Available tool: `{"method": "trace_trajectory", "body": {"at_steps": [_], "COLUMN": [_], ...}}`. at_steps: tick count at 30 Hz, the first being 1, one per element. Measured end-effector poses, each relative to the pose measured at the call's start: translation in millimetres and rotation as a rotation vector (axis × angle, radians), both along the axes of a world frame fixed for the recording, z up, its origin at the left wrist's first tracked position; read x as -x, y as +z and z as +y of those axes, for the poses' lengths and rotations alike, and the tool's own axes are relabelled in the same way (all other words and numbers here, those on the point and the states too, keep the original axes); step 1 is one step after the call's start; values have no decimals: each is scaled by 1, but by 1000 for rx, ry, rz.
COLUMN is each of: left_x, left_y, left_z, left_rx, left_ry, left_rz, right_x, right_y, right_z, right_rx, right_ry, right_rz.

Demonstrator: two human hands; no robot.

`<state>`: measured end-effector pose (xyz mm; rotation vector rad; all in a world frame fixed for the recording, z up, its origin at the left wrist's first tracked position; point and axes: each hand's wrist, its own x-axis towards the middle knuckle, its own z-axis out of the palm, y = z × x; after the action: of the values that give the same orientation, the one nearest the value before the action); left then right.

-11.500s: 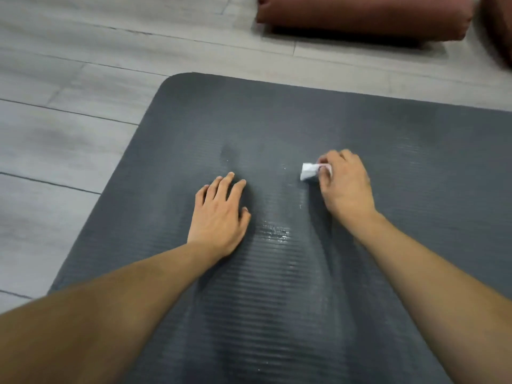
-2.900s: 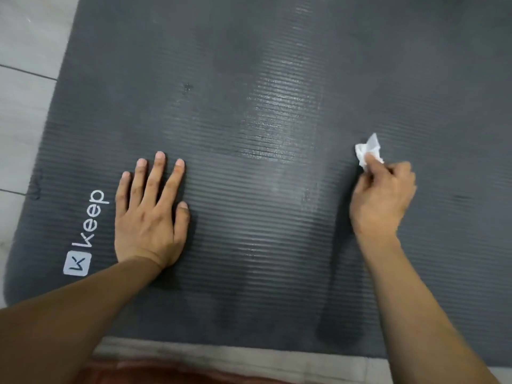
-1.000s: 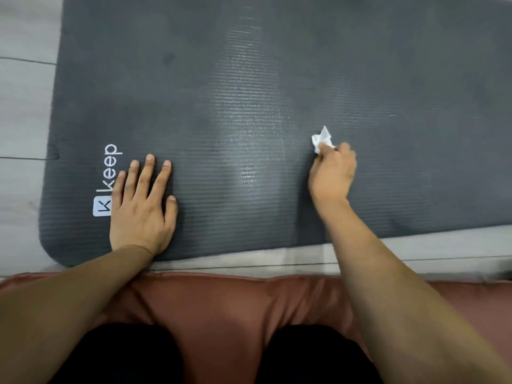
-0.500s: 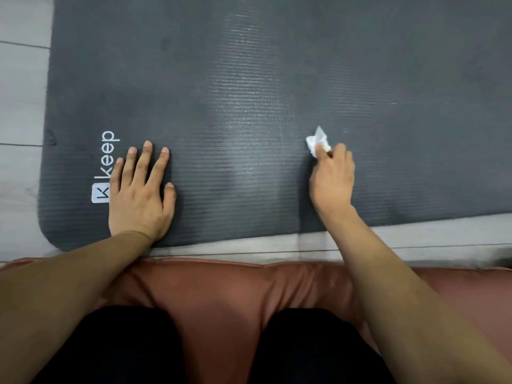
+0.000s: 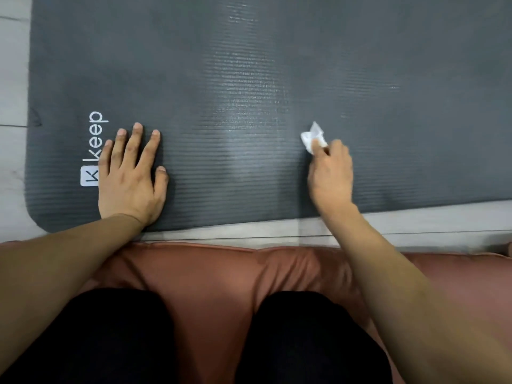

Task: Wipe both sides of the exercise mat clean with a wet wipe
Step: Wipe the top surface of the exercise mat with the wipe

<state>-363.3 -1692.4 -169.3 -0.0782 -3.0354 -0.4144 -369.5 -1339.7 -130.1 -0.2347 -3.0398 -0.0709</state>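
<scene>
Dark grey ribbed exercise mat point(image 5: 277, 65) lies flat on a pale wood-look floor point(image 5: 415, 220). Its near long edge runs just ahead of a rust-brown cushion point(image 5: 221, 278), with a narrow strip of floor between them. The mat's rounded near-left corner is in view; its far edge and right end run out of frame.

Left hand point(image 5: 130, 178) — palm down, fingers straight and slightly spread, pressed flat on the mat near the near-left corner. The heel of the hand sits just inside the near edge. Beside the little finger, toward the mat's left end, a white "Keep" logo point(image 5: 95, 145) is printed along that end; the hand covers part of its square emblem.

Right hand point(image 5: 329, 173) — fingers curled, pinching a small crumpled white wet wipe point(image 5: 311, 137) at the fingertips. The wipe sticks out past the fingers toward the far edge, and it is held down at the mat surface, a little in from the near edge, well to the right of the left hand. Whether the wipe actually touches the ribs cannot be told.

Between the two hands a damp, shiny streak point(image 5: 243, 112) runs from the near edge toward the far side.

Two knees in black trousers point(image 5: 97, 336) rest on the cushion; both forearms are bare.
</scene>
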Motion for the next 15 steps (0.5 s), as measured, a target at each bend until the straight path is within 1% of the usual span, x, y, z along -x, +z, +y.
{"method": "trace_trajectory", "body": {"at_steps": [2,3,4,5,7,8,9,11,12,13,15], "left_x": [1,1,1,0,0,0,0,0,0,0,0], "left_y": [0,0,0,0,0,1,1,2,2,2,2], "left_z": [0,0,0,1,0,0,0,0,0,0,1], "left_rx": [0,0,2,5,3,-2,-8,-15,-16,-16,-17], "left_ry": [4,2,2,4,-1,-4,-3,-6,-5,-3,-4], "left_rz": [3,1,1,2,-1,-5,-7,-10,-9,-7,-7], "right_x": [-4,-3,-2,-1,-6,-13,-19,-21,-21,-21,-28], "right_y": [-2,-6,-10,-11,-9,-6,-1,2,3,2,-2], "right_z": [15,4,-16,-43,-103,-129,-144,-132,-113,-89,-27], "right_rx": [-1,19,70,134,229,201,173,156,120,75,32], "right_ry": [-152,-159,-108,-9,303,471,594,694,673,606,353], "right_rz": [-4,4,15,-2,-53,-84,-113,-105,-69,-56,-27]}}
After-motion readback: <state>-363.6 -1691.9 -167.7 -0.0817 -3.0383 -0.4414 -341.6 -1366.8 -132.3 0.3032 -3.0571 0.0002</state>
